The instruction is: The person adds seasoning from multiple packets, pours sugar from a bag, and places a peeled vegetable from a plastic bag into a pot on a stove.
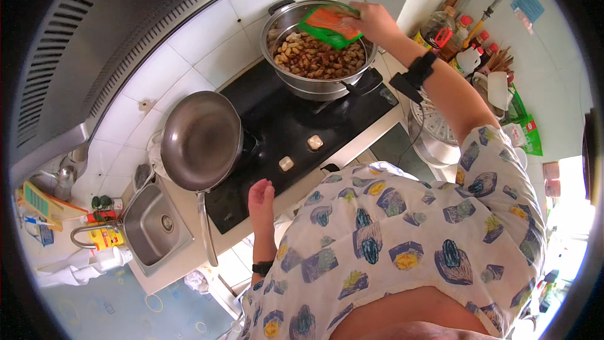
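Note:
My right hand [365, 20] is closed on the edge of a green and orange packet [327, 24], tilted over a large steel pot [302, 88] at the back of the stove. Peanuts in their shells [314, 56] fill much of the pot; those in the middle look darker and reddish brown. Part of the contents is hidden under the packet. My left hand [260, 196] hovers by the stove's front edge, its fingers loosely bent and nothing seen in them. Beyond it, a wok [202, 141] with a long metal handle sits on the left burner.
The black stove top [270, 126] has two knobs in front. At the left is a steel sink [157, 223] with a tap. Bottles [462, 28] crowd the right corner, and a steel steamer [434, 132] stands below them. A range hood [94, 44] overhangs the upper left.

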Action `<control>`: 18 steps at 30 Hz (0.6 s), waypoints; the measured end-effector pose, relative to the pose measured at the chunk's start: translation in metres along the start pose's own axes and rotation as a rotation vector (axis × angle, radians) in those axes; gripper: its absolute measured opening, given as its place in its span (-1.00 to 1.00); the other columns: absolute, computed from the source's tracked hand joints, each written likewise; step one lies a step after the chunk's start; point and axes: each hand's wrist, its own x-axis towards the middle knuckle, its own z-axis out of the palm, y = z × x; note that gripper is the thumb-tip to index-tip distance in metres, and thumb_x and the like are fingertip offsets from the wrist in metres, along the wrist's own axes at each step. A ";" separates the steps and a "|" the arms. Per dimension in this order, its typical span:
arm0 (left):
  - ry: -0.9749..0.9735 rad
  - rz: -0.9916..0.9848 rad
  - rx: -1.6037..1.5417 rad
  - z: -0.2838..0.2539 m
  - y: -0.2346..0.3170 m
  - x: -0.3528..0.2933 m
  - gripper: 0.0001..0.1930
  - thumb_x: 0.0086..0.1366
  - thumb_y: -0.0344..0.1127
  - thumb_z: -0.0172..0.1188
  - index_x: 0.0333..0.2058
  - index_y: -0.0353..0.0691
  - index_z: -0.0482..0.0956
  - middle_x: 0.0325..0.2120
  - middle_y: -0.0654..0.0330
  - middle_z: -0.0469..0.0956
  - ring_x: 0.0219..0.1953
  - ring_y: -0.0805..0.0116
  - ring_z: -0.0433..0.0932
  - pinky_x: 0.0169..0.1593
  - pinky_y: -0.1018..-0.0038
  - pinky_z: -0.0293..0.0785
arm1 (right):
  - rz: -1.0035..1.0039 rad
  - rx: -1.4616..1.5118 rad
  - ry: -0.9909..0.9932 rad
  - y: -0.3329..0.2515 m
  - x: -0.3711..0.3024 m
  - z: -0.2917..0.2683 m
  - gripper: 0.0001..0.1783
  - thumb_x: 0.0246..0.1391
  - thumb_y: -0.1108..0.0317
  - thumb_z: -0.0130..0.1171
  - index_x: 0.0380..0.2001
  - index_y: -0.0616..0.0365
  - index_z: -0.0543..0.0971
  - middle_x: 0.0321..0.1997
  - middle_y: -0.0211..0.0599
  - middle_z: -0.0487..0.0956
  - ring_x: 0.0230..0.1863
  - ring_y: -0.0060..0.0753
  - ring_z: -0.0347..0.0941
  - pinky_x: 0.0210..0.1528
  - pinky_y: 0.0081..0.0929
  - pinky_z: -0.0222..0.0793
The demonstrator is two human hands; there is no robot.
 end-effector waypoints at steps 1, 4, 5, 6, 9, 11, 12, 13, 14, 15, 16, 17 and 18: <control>-0.007 -0.006 -0.031 0.002 0.000 0.002 -0.68 0.33 -0.28 0.16 0.00 -0.25 0.42 -0.12 0.23 0.50 -0.16 0.50 0.46 -0.05 0.56 0.41 | -0.038 0.006 0.029 -0.012 0.004 0.002 -0.45 0.06 0.01 0.21 0.01 0.16 0.51 -0.26 0.11 0.58 -0.22 0.12 0.51 -0.14 -0.12 0.44; -0.032 -0.003 -0.062 0.015 0.013 0.009 -0.69 0.33 -0.29 0.15 -0.01 -0.26 0.42 -0.11 0.21 0.50 -0.14 0.49 0.47 -0.03 0.56 0.40 | -0.100 0.030 0.073 -0.033 0.018 0.016 -0.49 0.08 0.04 0.20 0.00 0.15 0.50 -0.29 0.12 0.58 -0.23 0.15 0.50 -0.16 -0.12 0.43; -0.046 0.003 -0.068 0.021 0.018 0.011 -0.69 0.33 -0.29 0.15 -0.01 -0.26 0.43 -0.10 0.21 0.50 -0.13 0.48 0.47 -0.01 0.55 0.40 | -0.130 0.044 0.084 -0.029 0.020 0.020 -0.51 0.08 0.06 0.20 0.00 0.14 0.50 -0.30 0.12 0.57 -0.23 0.17 0.50 -0.17 -0.11 0.43; -0.048 0.002 -0.065 0.025 0.018 0.011 -0.69 0.33 -0.29 0.15 -0.01 -0.26 0.43 -0.10 0.21 0.50 -0.13 0.48 0.47 -0.01 0.55 0.40 | -0.126 0.045 0.085 -0.023 0.025 0.024 -0.51 0.08 0.06 0.20 0.00 0.14 0.50 -0.30 0.12 0.57 -0.23 0.17 0.50 -0.17 -0.11 0.43; -0.093 0.072 0.007 0.036 0.021 0.012 -0.67 0.32 -0.28 0.16 0.00 -0.27 0.42 -0.09 0.19 0.50 -0.10 0.46 0.46 0.02 0.54 0.38 | -0.013 0.041 0.048 0.003 0.037 0.021 -0.61 0.12 0.24 0.14 -0.01 0.16 0.50 -0.25 0.06 0.59 -0.21 0.08 0.54 -0.14 -0.11 0.47; -0.085 0.026 0.059 0.037 0.022 0.011 -0.65 0.32 -0.27 0.16 0.01 -0.28 0.40 -0.09 0.18 0.49 -0.10 0.45 0.45 0.02 0.53 0.38 | 0.005 0.007 0.051 0.018 0.030 0.013 -0.61 0.11 0.25 0.15 0.00 0.15 0.50 -0.25 0.06 0.60 -0.21 0.08 0.54 -0.14 -0.11 0.47; -0.088 0.026 0.061 0.035 0.020 0.012 -0.65 0.32 -0.27 0.16 0.01 -0.28 0.40 -0.09 0.18 0.49 -0.10 0.45 0.45 0.02 0.53 0.38 | 0.016 -0.025 0.054 0.020 0.026 0.007 -0.60 0.11 0.25 0.16 0.00 0.15 0.50 -0.25 0.05 0.60 -0.21 0.08 0.54 -0.13 -0.11 0.47; -0.100 0.028 0.060 0.030 0.015 0.015 -0.64 0.32 -0.26 0.16 0.02 -0.29 0.40 -0.09 0.18 0.49 -0.11 0.45 0.45 0.02 0.54 0.38 | 0.031 -0.056 0.067 0.019 0.017 0.004 -0.56 0.09 0.20 0.19 0.01 0.16 0.50 -0.25 0.04 0.60 -0.21 0.06 0.54 -0.13 -0.12 0.47; -0.112 0.030 0.058 0.028 0.012 0.017 -0.64 0.32 -0.26 0.16 0.02 -0.29 0.39 -0.09 0.19 0.49 -0.11 0.46 0.46 0.01 0.54 0.38 | 0.036 -0.056 0.068 0.024 0.012 0.003 -0.56 0.09 0.20 0.19 0.01 0.16 0.50 -0.25 0.04 0.60 -0.21 0.06 0.54 -0.13 -0.12 0.47; -0.119 0.029 0.057 0.029 0.012 0.019 -0.64 0.32 -0.26 0.16 0.02 -0.29 0.39 -0.09 0.19 0.49 -0.11 0.46 0.46 0.01 0.54 0.38 | 0.003 -0.034 0.068 0.028 0.005 0.001 -0.54 0.05 0.16 0.23 0.00 0.14 0.50 -0.29 0.05 0.60 -0.25 0.08 0.54 -0.17 -0.14 0.46; -0.138 0.027 0.055 0.030 0.012 0.022 -0.64 0.32 -0.25 0.16 0.02 -0.29 0.39 -0.10 0.19 0.49 -0.12 0.45 0.46 0.00 0.55 0.38 | -0.030 -0.012 0.068 0.030 0.000 -0.001 -0.51 0.01 0.12 0.28 -0.02 0.12 0.51 -0.33 0.05 0.59 -0.28 0.09 0.53 -0.21 -0.16 0.44; -0.156 0.025 0.053 0.032 0.012 0.024 -0.64 0.32 -0.25 0.16 0.02 -0.29 0.40 -0.10 0.19 0.50 -0.13 0.45 0.46 0.00 0.55 0.38 | -0.011 0.014 0.042 0.028 -0.007 0.000 -0.49 0.01 0.10 0.28 -0.02 0.14 0.51 -0.33 0.07 0.59 -0.27 0.08 0.53 -0.20 -0.17 0.44; -0.164 0.025 0.055 0.035 0.013 0.026 -0.64 0.32 -0.25 0.16 0.02 -0.29 0.40 -0.10 0.19 0.50 -0.13 0.45 0.46 0.00 0.55 0.38 | -0.004 0.012 0.046 0.021 -0.012 0.003 -0.49 0.01 0.10 0.28 -0.02 0.14 0.51 -0.33 0.07 0.59 -0.27 0.08 0.53 -0.20 -0.17 0.44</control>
